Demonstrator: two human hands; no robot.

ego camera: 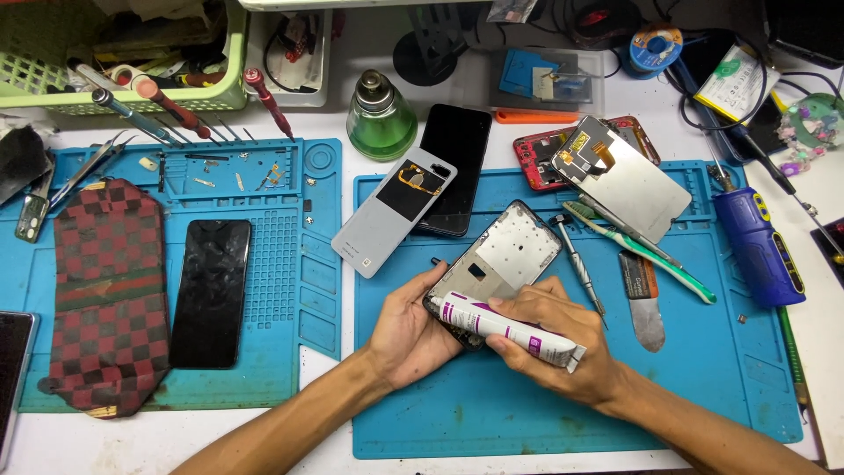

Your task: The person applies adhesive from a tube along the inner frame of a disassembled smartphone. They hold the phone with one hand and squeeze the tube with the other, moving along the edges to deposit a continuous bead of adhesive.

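Observation:
My left hand (413, 330) cups the near end of an opened phone frame (505, 255), a black-edged shell with a silvery inner plate, tilted over the right blue mat (703, 378). My right hand (558, 347) grips a white glue tube with purple print (505, 327). The tube's nozzle touches the frame's lower left edge, beside my left thumb.
A grey screen panel (391, 211), a black phone (455, 167), a red phone body (538, 160), another display panel (629, 176), a toothbrush (642, 251), a screwdriver (578, 262) and a blue tool (758, 246) surround the frame. The left mat (290, 255) holds a black phone (211, 290) and a checkered case (107, 295).

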